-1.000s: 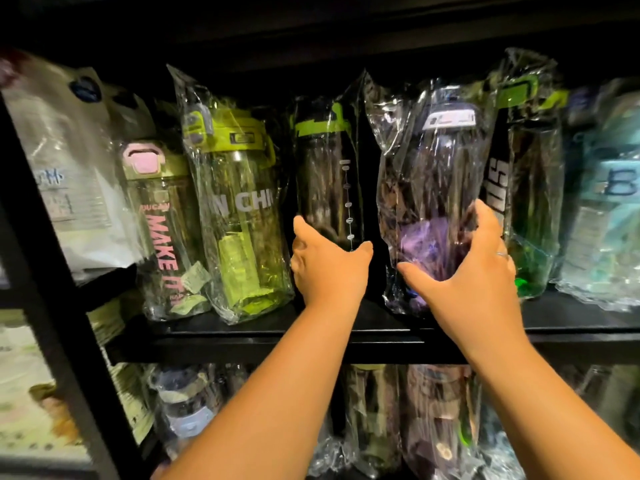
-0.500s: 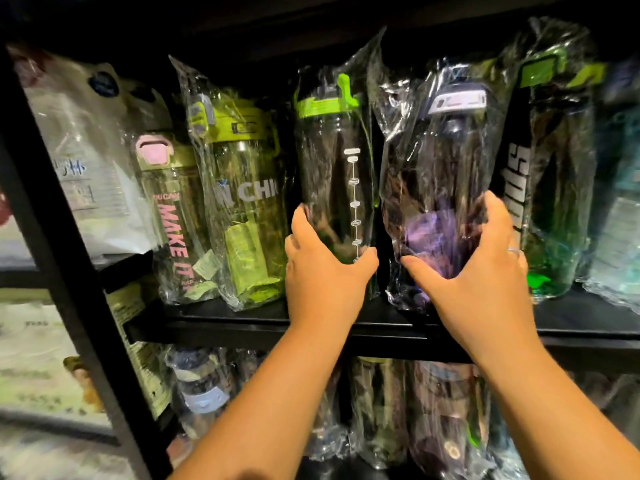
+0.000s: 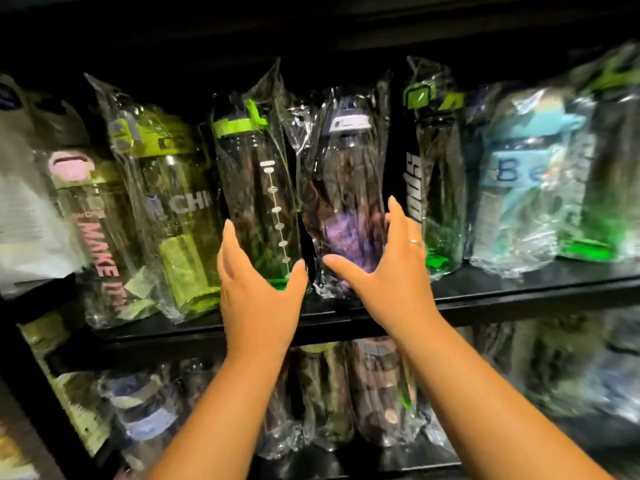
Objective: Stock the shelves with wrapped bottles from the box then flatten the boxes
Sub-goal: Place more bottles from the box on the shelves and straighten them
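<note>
On the black upper shelf (image 3: 519, 289) stands a row of plastic-wrapped bottles. My left hand (image 3: 259, 292) cups the base of a clear bottle with a green lid (image 3: 256, 188), fingers on its left side and thumb on its right. My right hand (image 3: 384, 271), which wears a ring, holds the base of the neighbouring wrapped bottle with a purple bottom (image 3: 346, 188) between thumb and fingers. Both bottles stand upright and side by side, touching. No box is in view.
Left of my hands lean a yellow-green bottle (image 3: 173, 209) and a pink-lidded "MAKE IT" bottle (image 3: 90, 216). To the right stand a black-and-green bottle (image 3: 436, 188) and a light blue one (image 3: 530, 188). More wrapped bottles (image 3: 346, 393) fill the lower shelf. A black upright (image 3: 31, 393) frames the left side.
The green-lidded bottle has come forward from the back of the shelf and now stands level with the purple one. Both hands stayed at the bottle bases.
</note>
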{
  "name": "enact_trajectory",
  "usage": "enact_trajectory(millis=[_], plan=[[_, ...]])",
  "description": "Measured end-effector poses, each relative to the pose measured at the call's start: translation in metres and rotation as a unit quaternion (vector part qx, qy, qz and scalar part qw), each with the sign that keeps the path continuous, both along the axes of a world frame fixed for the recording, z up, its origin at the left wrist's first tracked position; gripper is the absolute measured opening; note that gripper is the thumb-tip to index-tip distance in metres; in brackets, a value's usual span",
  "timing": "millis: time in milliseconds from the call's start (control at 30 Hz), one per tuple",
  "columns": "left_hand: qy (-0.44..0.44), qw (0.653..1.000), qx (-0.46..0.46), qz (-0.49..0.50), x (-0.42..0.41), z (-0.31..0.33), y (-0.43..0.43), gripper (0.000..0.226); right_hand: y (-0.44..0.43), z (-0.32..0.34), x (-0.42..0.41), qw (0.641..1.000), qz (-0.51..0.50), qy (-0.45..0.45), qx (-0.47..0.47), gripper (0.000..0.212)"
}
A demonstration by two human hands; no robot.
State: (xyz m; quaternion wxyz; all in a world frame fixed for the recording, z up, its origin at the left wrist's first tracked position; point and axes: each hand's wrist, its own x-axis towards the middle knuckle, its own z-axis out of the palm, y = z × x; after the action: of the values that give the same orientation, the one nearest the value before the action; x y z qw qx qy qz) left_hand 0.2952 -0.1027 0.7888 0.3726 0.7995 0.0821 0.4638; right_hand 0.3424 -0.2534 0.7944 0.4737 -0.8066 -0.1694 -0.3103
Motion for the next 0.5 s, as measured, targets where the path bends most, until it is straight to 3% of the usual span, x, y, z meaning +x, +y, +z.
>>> enact_trajectory(millis=[100, 267, 400, 500], plan=[[-0.083, 0.996, 0.02, -0.037, -0.012, -0.015, -0.007, 0.087, -0.024, -0.011, -0.017, 1.0, -0.014, -0.004, 0.018, 0.103], [-0.166, 0.972, 0.151, -0.077, -0.022, -0.032, -0.043, 0.063, -0.085, -0.028, -0.036, 0.993, -0.115, -0.017, 0.026, 0.082], [-0.093, 0.963, 0.136, -0.214, -0.028, -0.022, -0.092, 0.059, -0.134, -0.021, -0.03, 0.984, -0.18, -0.005, 0.018, 0.085], [0.003, 0.965, 0.101, -0.242, -0.02, -0.01, -0.129, 0.073, -0.164, -0.013, -0.016, 0.979, -0.205, 0.007, 0.013, 0.089]])
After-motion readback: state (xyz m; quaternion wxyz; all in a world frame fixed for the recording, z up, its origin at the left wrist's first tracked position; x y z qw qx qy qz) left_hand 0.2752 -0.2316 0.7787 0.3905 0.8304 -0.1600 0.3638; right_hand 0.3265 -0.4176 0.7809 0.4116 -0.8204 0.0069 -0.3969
